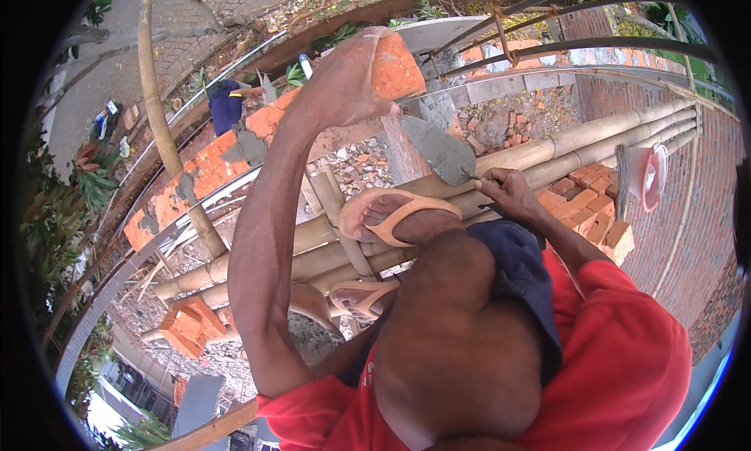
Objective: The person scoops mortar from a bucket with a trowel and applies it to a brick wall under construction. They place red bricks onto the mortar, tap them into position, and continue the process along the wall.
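My left hand [344, 77] reaches far forward and is closed on an orange brick [399, 68] at the top of the brickwork. Its thumb lies along the brick's near side, and the other fingers are mostly hidden. In my right hand [507, 191] is the handle of a trowel. Grey wet mortar coats the trowel blade [442, 150], which points up and left, below the brick. A course of bricks [207, 173] with lumps of mortar between them curves away to the left of my left arm.
My sandalled feet [399, 220] stand on bamboo poles [602, 134]. Brick stacks lie at right [587, 204] and left [188, 326]. A pail [651, 177] stands at right; a mortar container [313, 334] is by my left arm. Steel bars [579, 50] cross above. Another person [227, 107] bends beyond the wall.
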Motion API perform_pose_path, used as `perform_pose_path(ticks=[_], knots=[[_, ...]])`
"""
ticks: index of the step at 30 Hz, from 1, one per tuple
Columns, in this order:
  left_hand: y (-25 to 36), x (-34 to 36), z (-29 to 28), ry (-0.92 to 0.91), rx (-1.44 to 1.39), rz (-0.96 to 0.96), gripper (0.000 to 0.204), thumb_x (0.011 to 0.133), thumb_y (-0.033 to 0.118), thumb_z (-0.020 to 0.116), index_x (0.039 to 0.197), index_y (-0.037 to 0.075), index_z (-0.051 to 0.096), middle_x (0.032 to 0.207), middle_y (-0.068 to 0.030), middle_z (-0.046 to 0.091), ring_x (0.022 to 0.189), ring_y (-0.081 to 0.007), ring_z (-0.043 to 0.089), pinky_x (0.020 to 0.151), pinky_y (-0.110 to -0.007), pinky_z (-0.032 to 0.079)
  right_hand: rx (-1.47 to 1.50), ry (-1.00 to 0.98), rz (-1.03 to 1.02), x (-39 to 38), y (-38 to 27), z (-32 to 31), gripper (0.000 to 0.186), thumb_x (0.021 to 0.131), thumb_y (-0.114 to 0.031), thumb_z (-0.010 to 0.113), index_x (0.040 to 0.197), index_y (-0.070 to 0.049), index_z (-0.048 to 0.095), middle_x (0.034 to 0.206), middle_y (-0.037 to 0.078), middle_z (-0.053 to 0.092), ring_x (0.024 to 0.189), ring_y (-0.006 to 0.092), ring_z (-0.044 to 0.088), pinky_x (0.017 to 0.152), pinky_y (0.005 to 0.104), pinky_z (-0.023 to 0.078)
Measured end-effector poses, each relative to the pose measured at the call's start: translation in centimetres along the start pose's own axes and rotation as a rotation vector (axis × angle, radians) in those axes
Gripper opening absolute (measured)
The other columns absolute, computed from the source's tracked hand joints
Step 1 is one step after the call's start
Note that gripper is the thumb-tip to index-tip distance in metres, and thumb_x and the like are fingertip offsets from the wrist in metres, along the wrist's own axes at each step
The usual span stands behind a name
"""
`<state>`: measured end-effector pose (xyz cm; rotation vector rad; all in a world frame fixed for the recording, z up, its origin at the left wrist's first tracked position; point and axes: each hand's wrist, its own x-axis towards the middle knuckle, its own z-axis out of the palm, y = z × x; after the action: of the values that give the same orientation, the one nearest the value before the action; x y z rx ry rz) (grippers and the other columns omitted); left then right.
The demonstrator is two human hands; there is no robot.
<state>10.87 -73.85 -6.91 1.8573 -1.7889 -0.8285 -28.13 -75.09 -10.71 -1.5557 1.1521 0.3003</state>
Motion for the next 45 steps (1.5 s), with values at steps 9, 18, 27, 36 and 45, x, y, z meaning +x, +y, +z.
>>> perform_pose_path(ticks=[9, 18, 27, 36, 45], knots=[[-0.7, 1.8, 3.8, -0.048, 0.007, -0.008, 0.105, 0.064, 0.025, 0.094, 0.153, -0.001, 0.044, 0.150, -0.0238, 0.053, 0.143, -0.0405, 0.047, 0.124, -0.046, 0.037, -0.051, -0.027, -0.013, 1.2, 0.8, -0.7, 0.040, 0.100, -0.035, 0.072, 0.092, 0.004, 0.069, 0.073, 0.005, 0.058, 0.071, 0.0126, 0.051, 0.063, 0.0365, 0.044], [-1.5, 1.5, 4.6, -0.088, 0.001, 0.015, 0.110, 0.064, 0.024, 0.096, 0.156, 0.001, 0.040, 0.156, -0.0216, 0.047, 0.146, -0.0390, 0.044, 0.126, -0.045, 0.035, -0.058, 0.021, 0.018, 1.5, 1.4, -1.7, 0.040, 0.099, -0.033, 0.072, 0.094, 0.007, 0.071, 0.074, 0.015, 0.065, 0.069, 0.0189, 0.057, 0.066, 0.0401, 0.048], [-2.1, 2.1, 4.8, -0.095, -0.018, 0.031, 0.114, 0.065, 0.029, 0.097, 0.157, 0.000, 0.038, 0.156, -0.0211, 0.047, 0.142, -0.0403, 0.046, 0.122, -0.047, 0.038, -0.074, -0.007, 0.031, 1.6, 1.8, -1.4, 0.041, 0.098, -0.034, 0.073, 0.091, 0.007, 0.070, 0.075, 0.017, 0.066, 0.071, 0.0242, 0.061, 0.069, 0.0418, 0.050], [-3.7, 1.1, 1.7, -0.087, -0.256, -0.148, 0.079, 0.090, 0.037, 0.081, 0.156, 0.007, 0.050, 0.151, -0.0210, 0.058, 0.143, -0.0329, 0.052, 0.120, -0.043, 0.039, -0.410, 0.135, -0.288, 1.0, 1.7, -2.8, 0.029, 0.096, -0.027, 0.072, 0.103, 0.000, 0.063, 0.087, 0.022, 0.068, 0.081, 0.0441, 0.068, 0.072, 0.0520, 0.053], [-3.5, 0.6, 2.3, -0.095, -0.198, -0.152, 0.073, 0.090, 0.035, 0.082, 0.154, 0.012, 0.056, 0.097, -0.0104, 0.071, 0.094, -0.0233, 0.065, 0.093, -0.039, 0.050, -0.648, 0.134, -0.473, 4.4, -0.8, -6.4, 0.022, 0.097, -0.025, 0.071, 0.100, -0.005, 0.062, 0.087, 0.019, 0.066, 0.078, 0.0430, 0.068, 0.066, 0.0512, 0.052]])
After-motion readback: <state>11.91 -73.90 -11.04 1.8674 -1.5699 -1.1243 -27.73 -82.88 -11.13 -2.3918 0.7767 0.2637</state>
